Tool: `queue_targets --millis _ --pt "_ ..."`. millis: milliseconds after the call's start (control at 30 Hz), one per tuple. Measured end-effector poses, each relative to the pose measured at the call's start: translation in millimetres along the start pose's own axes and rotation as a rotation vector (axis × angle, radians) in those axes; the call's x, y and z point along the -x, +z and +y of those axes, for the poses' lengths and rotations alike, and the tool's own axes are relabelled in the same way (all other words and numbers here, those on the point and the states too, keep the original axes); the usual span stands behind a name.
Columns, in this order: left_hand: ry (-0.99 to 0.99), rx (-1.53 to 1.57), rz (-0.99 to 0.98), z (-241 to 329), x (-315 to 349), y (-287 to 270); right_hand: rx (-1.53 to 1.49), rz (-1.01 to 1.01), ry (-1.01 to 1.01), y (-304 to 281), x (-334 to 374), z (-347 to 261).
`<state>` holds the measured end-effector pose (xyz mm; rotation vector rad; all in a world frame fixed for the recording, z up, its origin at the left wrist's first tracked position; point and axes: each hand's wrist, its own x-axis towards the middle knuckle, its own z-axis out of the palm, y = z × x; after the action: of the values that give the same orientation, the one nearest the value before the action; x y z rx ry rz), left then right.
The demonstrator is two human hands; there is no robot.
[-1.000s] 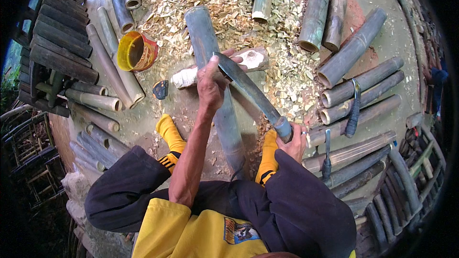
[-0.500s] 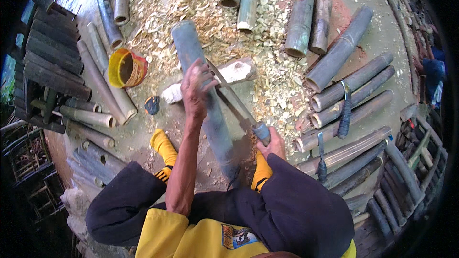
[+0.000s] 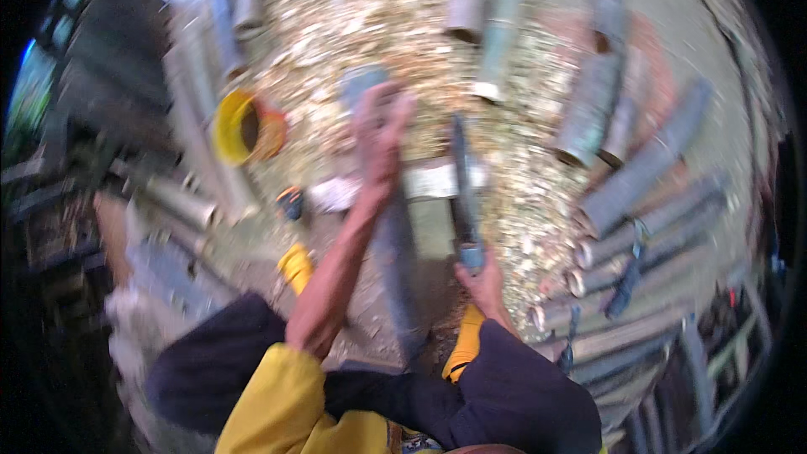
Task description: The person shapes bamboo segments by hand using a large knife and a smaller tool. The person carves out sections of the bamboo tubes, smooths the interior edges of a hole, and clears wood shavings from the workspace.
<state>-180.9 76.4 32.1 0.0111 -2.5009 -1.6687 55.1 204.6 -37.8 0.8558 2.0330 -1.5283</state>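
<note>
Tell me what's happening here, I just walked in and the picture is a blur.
A seated person steadies a long bamboo pole with the left hand near its far end. The right hand grips the handle of a long blade, which points away beside the pole. Wood chips cover the ground, cut bamboo sections lie to the right, and a yellow bucket stands left.

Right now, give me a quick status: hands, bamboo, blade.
Left hand grips top of upright grey-green bamboo pole. Right hand holds long dark blade, raised beside pole. Picture blurred; contact unclear. Yellow bucket off left.
</note>
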Motion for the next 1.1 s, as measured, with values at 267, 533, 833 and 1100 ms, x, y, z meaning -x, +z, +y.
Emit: queue_targets --millis 267,533,833,1100 --pt "0.036 0.384 0.086 9 -3 -28 0.239 0.255 -0.142 26 1 1" --pt "-0.176 0.061 0.853 -80 26 -187 0.363 0.438 -0.326 24 -12 12" --pt "-0.574 -0.136 0.838 -236 67 -292 0.417 0.457 -0.357 24 -17 29" --pt "-0.621 -0.087 0.697 -191 75 -281 0.324 0.366 -0.415 11 -26 43"
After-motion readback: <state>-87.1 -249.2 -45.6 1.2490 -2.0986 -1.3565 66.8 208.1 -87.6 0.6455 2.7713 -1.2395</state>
